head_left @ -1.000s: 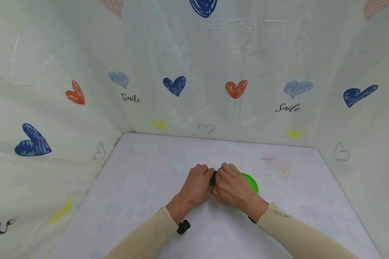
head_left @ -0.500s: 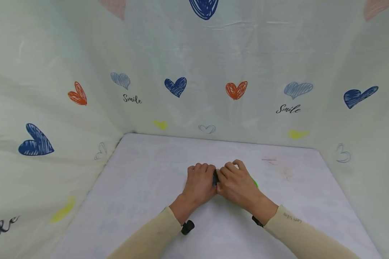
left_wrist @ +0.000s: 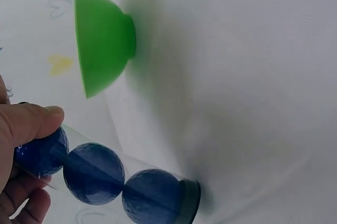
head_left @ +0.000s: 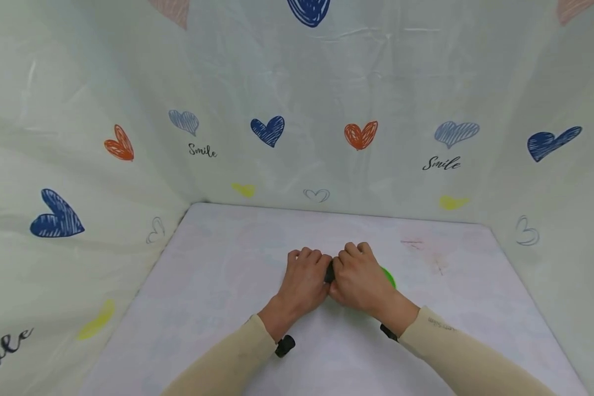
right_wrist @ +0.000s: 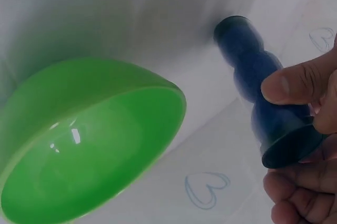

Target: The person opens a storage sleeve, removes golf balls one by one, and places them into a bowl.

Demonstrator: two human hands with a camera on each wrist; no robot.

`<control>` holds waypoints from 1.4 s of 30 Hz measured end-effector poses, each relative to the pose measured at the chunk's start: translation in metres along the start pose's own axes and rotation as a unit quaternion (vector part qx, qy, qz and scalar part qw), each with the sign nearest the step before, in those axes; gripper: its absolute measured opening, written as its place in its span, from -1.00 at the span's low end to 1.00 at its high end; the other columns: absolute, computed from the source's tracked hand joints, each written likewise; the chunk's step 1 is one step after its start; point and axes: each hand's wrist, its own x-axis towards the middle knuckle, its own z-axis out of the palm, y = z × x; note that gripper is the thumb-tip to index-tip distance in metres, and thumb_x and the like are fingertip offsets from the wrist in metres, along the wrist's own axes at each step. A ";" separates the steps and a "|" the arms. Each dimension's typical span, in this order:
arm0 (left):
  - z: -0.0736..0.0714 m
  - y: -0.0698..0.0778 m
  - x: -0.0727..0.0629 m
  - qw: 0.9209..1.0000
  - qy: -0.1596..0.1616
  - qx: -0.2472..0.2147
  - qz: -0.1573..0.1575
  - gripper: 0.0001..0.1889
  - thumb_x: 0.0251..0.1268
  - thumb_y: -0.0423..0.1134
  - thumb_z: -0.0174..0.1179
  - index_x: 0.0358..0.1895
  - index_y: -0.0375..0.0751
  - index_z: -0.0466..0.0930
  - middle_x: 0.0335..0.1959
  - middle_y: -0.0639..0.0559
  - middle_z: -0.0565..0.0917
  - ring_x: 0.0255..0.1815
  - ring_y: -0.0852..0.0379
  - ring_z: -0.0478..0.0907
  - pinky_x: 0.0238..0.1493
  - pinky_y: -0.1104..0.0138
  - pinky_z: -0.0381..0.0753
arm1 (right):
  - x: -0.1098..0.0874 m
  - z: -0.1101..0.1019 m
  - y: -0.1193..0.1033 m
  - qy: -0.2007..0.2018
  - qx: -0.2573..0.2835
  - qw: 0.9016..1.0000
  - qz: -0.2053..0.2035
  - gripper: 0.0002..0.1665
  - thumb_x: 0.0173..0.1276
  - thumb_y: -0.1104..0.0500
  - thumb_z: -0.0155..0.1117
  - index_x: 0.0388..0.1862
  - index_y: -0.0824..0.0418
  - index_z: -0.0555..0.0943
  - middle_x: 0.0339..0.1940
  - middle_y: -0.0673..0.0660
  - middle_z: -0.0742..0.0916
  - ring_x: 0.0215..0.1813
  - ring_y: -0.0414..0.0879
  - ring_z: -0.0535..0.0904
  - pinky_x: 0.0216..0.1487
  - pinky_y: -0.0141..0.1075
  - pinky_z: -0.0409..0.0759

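Observation:
A clear tube (left_wrist: 93, 173) with several blue, dimpled-looking balls stands tilted, its dark base cap (left_wrist: 190, 202) close over the table. My left hand (head_left: 303, 279) holds the tube near its upper end, thumb over one ball in the left wrist view. Beside it, my right hand (head_left: 360, 280) grips at the tube's top end with curled fingers. The dark top cap (right_wrist: 292, 148) shows between fingers in the right wrist view. A green bowl (right_wrist: 89, 82) stands on the table; my right hand covers most of it in the head view.
The white table (head_left: 218, 264) meets a sheet wall (head_left: 307, 82) printed with hearts at the back and sides. A black wrist device (head_left: 285, 346) hangs below the left wrist, another (head_left: 388, 332) below the right.
Half a second ago my right hand rolled outward with a finger raised; now its fingers are curled in again and more of the bowl shows. Both hands sit slightly right of where they began.

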 end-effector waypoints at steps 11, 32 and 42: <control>0.002 -0.002 -0.001 1.000 0.016 -0.019 0.013 -0.57 0.17 -0.08 0.53 0.09 -0.05 0.71 -0.16 0.10 0.71 -0.03 0.06 0.63 0.14 0.03 0.54 | -0.002 0.008 -0.003 0.010 0.000 1.000 -0.009 -0.72 0.29 0.10 0.02 -0.53 0.24 0.49 -0.59 0.09 0.47 -0.36 0.05 0.34 -0.26 -0.16 0.34; 0.000 0.000 -0.002 0.998 -0.013 -0.069 -0.003 -0.49 0.23 -0.11 0.53 0.22 -0.12 0.65 0.07 0.03 0.73 0.08 0.01 0.61 0.12 0.06 0.56 | -0.009 0.010 -0.001 0.025 0.009 0.999 0.021 -0.59 0.21 -0.01 0.23 -0.22 0.32 0.71 -0.40 0.14 0.68 -0.20 0.08 0.49 -0.10 -0.06 0.46; 0.008 -0.002 -0.005 0.993 -0.006 -0.119 -0.012 -0.48 0.19 -0.17 0.54 0.19 -0.15 0.60 0.08 -0.01 0.72 0.11 -0.02 0.57 0.16 0.00 0.53 | -0.008 0.006 0.006 -0.020 0.031 0.999 0.012 -0.56 0.22 -0.15 0.46 -0.27 0.21 0.66 -0.34 0.07 0.67 -0.15 0.04 0.48 -0.11 -0.13 0.43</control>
